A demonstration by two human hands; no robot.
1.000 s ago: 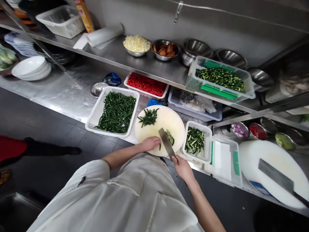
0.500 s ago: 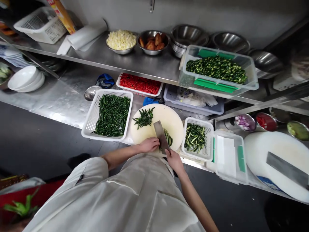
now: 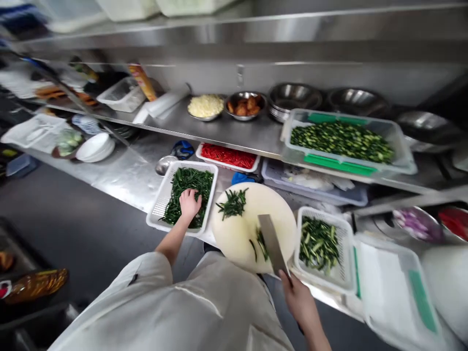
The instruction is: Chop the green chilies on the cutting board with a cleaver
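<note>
My left hand [image 3: 190, 203] rests on the dark green peppers [image 3: 178, 190] in the white basket [image 3: 157, 210], its fingers apart and slightly curled. The handle of a cleaver [image 3: 271, 237] is gripped by my right hand [image 3: 298, 295]. The blade lies over the right part of the round cutting board [image 3: 234, 239], beside a few cut green strips [image 3: 262, 243]. A small pile of green peppers [image 3: 233, 203] sits at the board's upper left. Right of the board, a smaller white basket [image 3: 349, 258] holds cut green pieces [image 3: 319, 243].
Behind the board are a tray of red peppers [image 3: 228, 156] and a lilac tray [image 3: 361, 199]. Over them, a shelf [image 3: 219, 136] carries metal bowls and a clear tub of chopped greens [image 3: 340, 141]. A clear container [image 3: 395, 278] stands at the right.
My left hand has left the board and moved left onto the peppers in the basket. The cleaver remains in my right hand over the board. The view has shifted, showing more above and left.
</note>
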